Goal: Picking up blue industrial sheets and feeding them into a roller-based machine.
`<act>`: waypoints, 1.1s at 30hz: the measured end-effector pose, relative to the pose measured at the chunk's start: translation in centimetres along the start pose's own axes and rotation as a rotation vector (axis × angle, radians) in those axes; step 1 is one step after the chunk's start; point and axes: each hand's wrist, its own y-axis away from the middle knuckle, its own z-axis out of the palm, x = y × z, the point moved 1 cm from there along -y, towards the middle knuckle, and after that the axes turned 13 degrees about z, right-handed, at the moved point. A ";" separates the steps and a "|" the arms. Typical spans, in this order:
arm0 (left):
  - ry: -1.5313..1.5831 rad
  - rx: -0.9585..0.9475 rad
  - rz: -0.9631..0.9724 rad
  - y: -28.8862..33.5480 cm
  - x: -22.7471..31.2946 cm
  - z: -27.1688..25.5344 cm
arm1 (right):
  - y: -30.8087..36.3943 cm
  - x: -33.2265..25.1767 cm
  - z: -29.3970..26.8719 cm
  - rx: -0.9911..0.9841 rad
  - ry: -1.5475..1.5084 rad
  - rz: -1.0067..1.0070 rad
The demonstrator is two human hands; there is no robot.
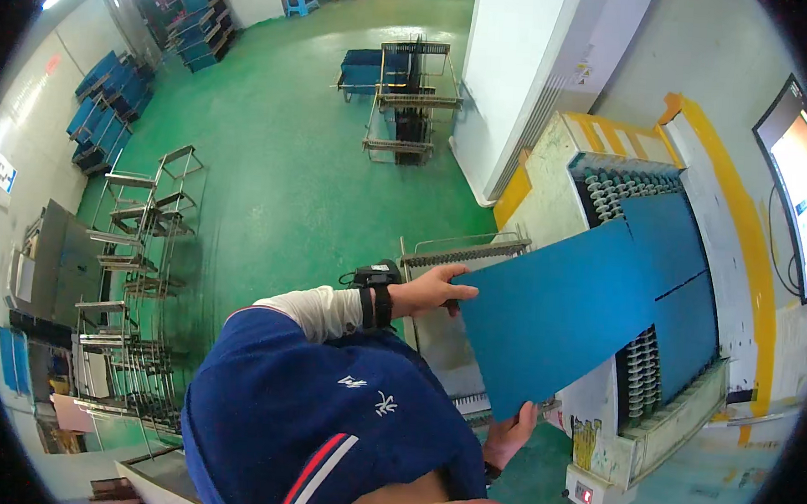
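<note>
A flat blue panel [556, 306] is held tilted between my two hands, its far end over the roller machine. My left hand [433, 290] pinches its near upper corner, thumb and fingers at the edge. My right hand [511, 436] grips the lower edge near the other corner, its fingers partly hidden behind the panel. Two more blue panels lie on the rollers [642, 374]: one at the back [665, 225], one nearer the front [691, 336]. The held panel's far edge meets or overlaps them; I cannot tell which.
The white machine with yellow edging [757, 298] stands at the right, a small control box [599, 493] at its lower corner. A slotted rack [467, 251] is beside my left hand. Metal racks [134, 265] line the left; another rack with panels [414, 102] stands farther back near a white pillar [523, 67].
</note>
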 end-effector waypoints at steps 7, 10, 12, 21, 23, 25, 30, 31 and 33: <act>-0.084 0.032 0.096 0.5 -1.5 -1.1 | 0.9 0.0 1.2 -0.077 0.429 -0.390; -0.108 0.071 0.079 0.6 -2.2 -1.7 | 1.5 -0.1 2.0 -0.084 -0.081 0.111; -0.089 0.087 0.060 0.8 -2.3 -1.9 | 1.9 0.0 1.9 -0.129 -0.167 0.156; 0.347 -0.011 -0.024 1.3 -1.0 -1.5 | 2.2 -0.7 4.9 -0.363 -0.925 0.236; 0.434 -0.053 -0.003 0.6 -1.7 -2.0 | 2.3 -1.3 6.1 -0.603 -1.187 0.190; 0.439 -0.076 -0.019 0.8 -0.2 -1.7 | 1.7 -0.3 6.3 -0.563 -1.359 0.235; 0.405 -0.025 -0.062 -0.7 0.2 -2.7 | 1.8 1.4 6.8 -0.136 -0.734 0.046; 0.349 -0.015 -0.049 -1.6 -0.2 -3.0 | 2.2 1.3 7.1 0.125 -0.020 -0.194; 0.210 -0.030 -0.051 -2.8 -0.4 -4.4 | 1.3 0.9 7.2 0.118 0.031 -0.186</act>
